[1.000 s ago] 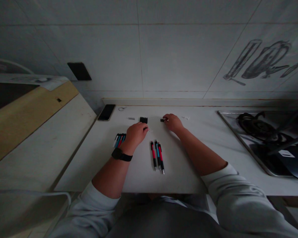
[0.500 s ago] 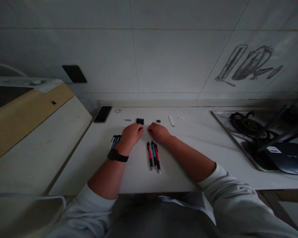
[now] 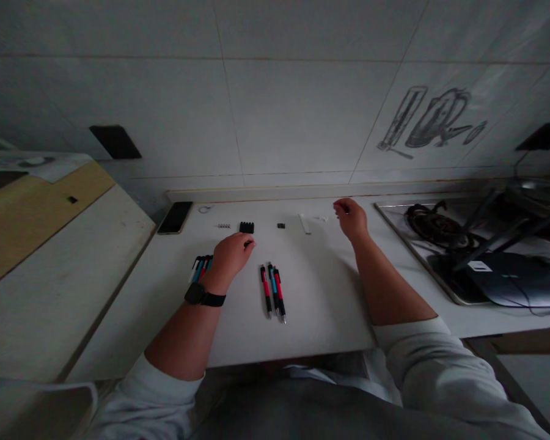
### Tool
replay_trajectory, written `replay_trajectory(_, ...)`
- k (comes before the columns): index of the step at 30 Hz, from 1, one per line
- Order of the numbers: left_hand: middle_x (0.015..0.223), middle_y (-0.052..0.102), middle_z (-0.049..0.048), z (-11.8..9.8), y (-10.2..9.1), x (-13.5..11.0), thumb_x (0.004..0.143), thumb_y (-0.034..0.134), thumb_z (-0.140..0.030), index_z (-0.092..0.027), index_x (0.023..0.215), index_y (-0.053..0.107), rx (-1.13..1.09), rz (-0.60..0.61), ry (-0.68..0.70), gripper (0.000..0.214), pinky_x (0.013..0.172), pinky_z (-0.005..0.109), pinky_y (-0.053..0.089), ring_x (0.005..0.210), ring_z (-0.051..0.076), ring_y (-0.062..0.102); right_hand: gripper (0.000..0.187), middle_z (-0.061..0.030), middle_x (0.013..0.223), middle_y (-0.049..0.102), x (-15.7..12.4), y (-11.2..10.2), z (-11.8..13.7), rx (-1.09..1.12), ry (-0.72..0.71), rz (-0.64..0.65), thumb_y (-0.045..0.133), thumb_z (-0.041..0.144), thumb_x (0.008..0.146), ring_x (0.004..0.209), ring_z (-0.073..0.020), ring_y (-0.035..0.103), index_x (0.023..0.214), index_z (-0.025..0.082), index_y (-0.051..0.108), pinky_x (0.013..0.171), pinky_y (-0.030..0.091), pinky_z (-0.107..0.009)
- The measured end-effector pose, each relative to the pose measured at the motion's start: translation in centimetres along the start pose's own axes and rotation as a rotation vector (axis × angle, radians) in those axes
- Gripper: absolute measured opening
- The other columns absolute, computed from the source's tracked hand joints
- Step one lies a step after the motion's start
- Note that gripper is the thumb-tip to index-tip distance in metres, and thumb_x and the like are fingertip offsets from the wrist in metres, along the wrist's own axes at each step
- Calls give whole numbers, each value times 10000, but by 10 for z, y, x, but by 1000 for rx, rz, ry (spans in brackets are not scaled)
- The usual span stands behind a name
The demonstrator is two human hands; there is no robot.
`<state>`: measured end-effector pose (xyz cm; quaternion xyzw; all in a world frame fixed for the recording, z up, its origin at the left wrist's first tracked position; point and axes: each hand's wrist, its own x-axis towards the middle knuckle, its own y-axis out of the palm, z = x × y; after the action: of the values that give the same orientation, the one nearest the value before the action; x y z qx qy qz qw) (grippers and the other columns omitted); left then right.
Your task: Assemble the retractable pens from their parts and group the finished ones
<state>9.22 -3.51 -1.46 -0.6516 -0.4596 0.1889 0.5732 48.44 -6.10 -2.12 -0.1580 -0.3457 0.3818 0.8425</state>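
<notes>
My left hand point(image 3: 231, 253), a dark watch on its wrist, is held over the white counter with thumb and fingers pinched together. Whatever small dark thing is between them is too small to name. Just beyond it lies a row of short black parts point(image 3: 246, 227), with small springs point(image 3: 223, 226) to their left. Pen barrels point(image 3: 198, 266) in several colours lie partly behind this hand. My right hand point(image 3: 352, 219) is raised near some tiny white pieces point(image 3: 321, 219), fingers closed; their content is hidden. Three pens, including a blue one point(image 3: 273, 286), lie between my forearms.
A phone point(image 3: 176, 217) and a thin ring point(image 3: 205, 209) lie at the back left. Small dark pieces point(image 3: 281, 226) and a white strip point(image 3: 305, 223) lie along the back. A gas stove point(image 3: 433, 223) with a black appliance point(image 3: 517, 278) bounds the right side.
My right hand has moved away from the left hand, to the right and back, near the tiny white pieces. The left hand stays by the black parts. The view has turned slightly right.
</notes>
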Motion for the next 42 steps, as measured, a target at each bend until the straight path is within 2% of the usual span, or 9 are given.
replay_trajectory(3, 1055, 762, 61, 1, 1, 0, 970, 619, -276, -216, 1001, 745, -3, 10, 2, 143, 824, 336, 497, 979, 239, 688, 277, -101, 914, 762, 9, -7, -32, -132, 64, 52, 547, 294, 879, 810, -217, 655, 1018, 174, 754, 799, 495, -334)
replay_trajectory(7, 1050, 759, 73, 2, 1, 1, 966, 610, -282, -210, 1000, 747, -2, 38, -12, 158, 818, 344, 500, 970, 244, 688, 291, -102, 1021, 781, 9, -2, -49, -308, 62, 190, 531, 210, 867, 941, -233, 676, 995, 194, 792, 881, 485, -331)
replay_trajectory(10, 1050, 758, 74, 2, 1, 1, 967, 596, -288, -217, 1003, 750, -2, 52, -14, 173, 823, 345, 503, 972, 244, 686, 299, -94, 1064, 783, 9, 5, -49, -380, 72, 254, 549, 203, 867, 966, -233, 680, 1026, 215, 802, 885, 484, -318)
replay_trajectory(16, 1062, 757, 71, 0, 0, 0, 975, 578, -299, -217, 1012, 745, 4, 70, -4, 189, 848, 345, 508, 990, 243, 683, 282, -101, 1118, 771, 11, 12, -46, -442, 88, 267, 581, 291, 914, 976, -232, 673, 1094, 226, 788, 876, 488, -316)
replay_trajectory(20, 1070, 758, 67, -3, -2, 0, 974, 581, -294, -221, 1012, 748, 14, 77, -15, 186, 847, 340, 510, 987, 239, 684, 285, -103, 1144, 760, 11, 9, -47, -467, 67, 270, 570, 274, 923, 998, -224, 664, 1104, 217, 783, 892, 481, -310)
replay_trajectory(24, 1058, 762, 70, -4, -4, 0, 966, 597, -290, -221, 992, 752, 4, 64, -21, 172, 826, 341, 514, 960, 239, 687, 270, -116, 1066, 758, 8, 3, -46, -481, 29, 291, 598, 281, 907, 953, -229, 660, 1079, 195, 787, 882, 481, -318)
replay_trajectory(32, 1034, 759, 75, -4, -4, -1, 966, 598, -281, -221, 994, 755, 13, 53, -2, 171, 815, 335, 515, 949, 237, 687, 241, -142, 1011, 720, 3, 8, -38, -593, 62, 220, 604, 241, 863, 915, -232, 637, 996, 152, 784, 868, 478, -321)
replay_trajectory(42, 1045, 758, 69, -5, -4, -1, 968, 595, -286, -225, 1008, 752, 2, 59, 1, 172, 819, 327, 506, 959, 231, 683, 252, -157, 1013, 710, 0, 14, -30, -584, 70, 221, 599, 292, 882, 924, -251, 638, 988, 147, 776, 861, 479, -343)
